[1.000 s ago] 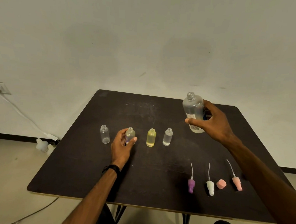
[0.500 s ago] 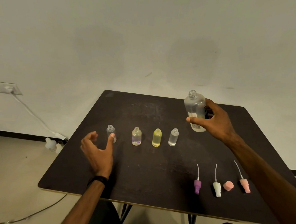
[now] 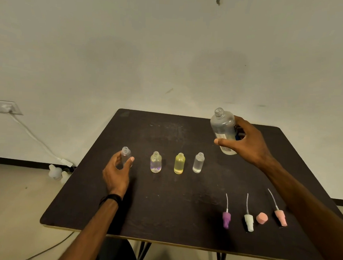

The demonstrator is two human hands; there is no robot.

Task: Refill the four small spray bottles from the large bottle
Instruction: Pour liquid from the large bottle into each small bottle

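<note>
Four small uncapped bottles stand in a row on the dark table [image 3: 161, 213]: a clear one [image 3: 125, 152] at the left, one with a purple tint [image 3: 155, 162], a yellow one [image 3: 179, 163] and a clear one [image 3: 198, 163]. My left hand [image 3: 116, 172] curls its thumb and fingers round the leftmost clear bottle, which stands on the table. My right hand [image 3: 248, 143] grips the large clear bottle [image 3: 222, 127], uncapped and nearly upright, just above the table's far right.
Near the front right lie a purple spray head [image 3: 226, 219], a white spray head [image 3: 249, 222], a pink cap [image 3: 261, 217] and a pink spray head [image 3: 280, 217]. On the floor at the left are white bottles [image 3: 55, 172] and a cable from a wall socket [image 3: 3, 107].
My left hand let go of the purple-tinted bottle, swung left and closed round the leftmost clear bottle. My right hand kept the large bottle about where it was.
</note>
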